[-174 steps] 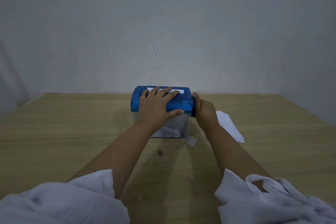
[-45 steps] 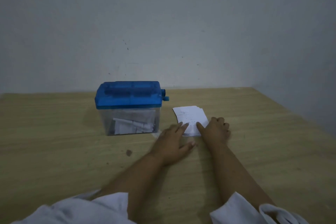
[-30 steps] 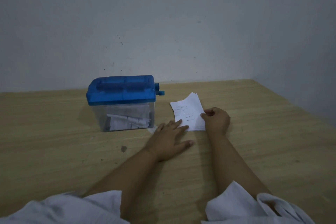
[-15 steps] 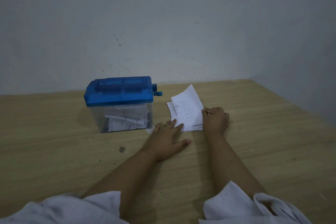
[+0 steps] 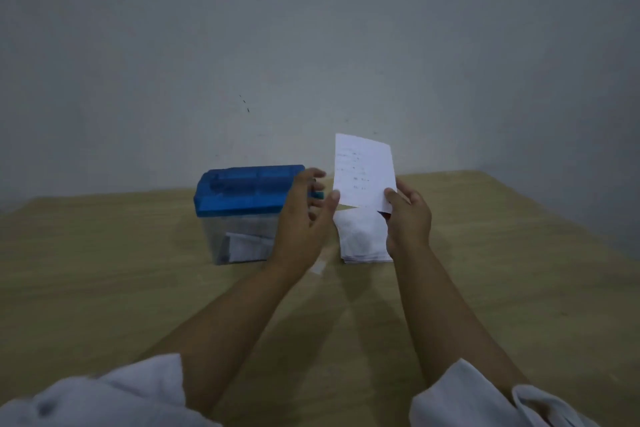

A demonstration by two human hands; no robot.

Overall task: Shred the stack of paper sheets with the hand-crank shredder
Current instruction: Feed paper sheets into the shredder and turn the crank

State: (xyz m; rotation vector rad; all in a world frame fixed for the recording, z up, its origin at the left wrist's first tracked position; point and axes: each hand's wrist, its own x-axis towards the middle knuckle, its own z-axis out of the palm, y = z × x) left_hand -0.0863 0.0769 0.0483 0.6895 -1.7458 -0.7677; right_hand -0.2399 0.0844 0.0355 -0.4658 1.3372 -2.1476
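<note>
Blue lid on a clear bin: the hand-crank shredder (image 5: 242,208) stands upright on the desk (image 5: 104,281), towards the far edge, close to the wall (image 5: 311,45). White paper shreds (image 5: 247,246) lie in the bottom of the bin. A short blue crank stub (image 5: 318,195) juts from the lid's right end, partly behind your left grip (image 5: 303,218).

Single sheet (image 5: 363,172): white, with faint rows of marks too small to read. It is held upright in the air, just right of the shredder lid and raised over the stack of paper sheets (image 5: 362,241), touching neither.

Stack of paper sheets: white, flat on the desk just right of the shredder, between your two wrists. Its far end is hidden behind the single sheet and its right edge behind your right grip (image 5: 410,218).

Right grip: clenched on the single sheet, thumb on the near face at the lower right corner, the other fingers behind the paper.

Left grip: released and holding nothing. The fingers are loosely bent and spread, raised in front of the shredder's right end, and the thumb tip is at the sheet's lower left edge. Whether the thumb touches the paper, you cannot tell.

Scrap (image 5: 318,268): a small pale bit of paper, flat on the desk beside your left wrist, near the bin's front right corner.

Sleeves (image 5: 138,392): white cloth, pushed back on both forearms, at the bottom of the view.

Wall: grey, with a few dark spots.
</note>
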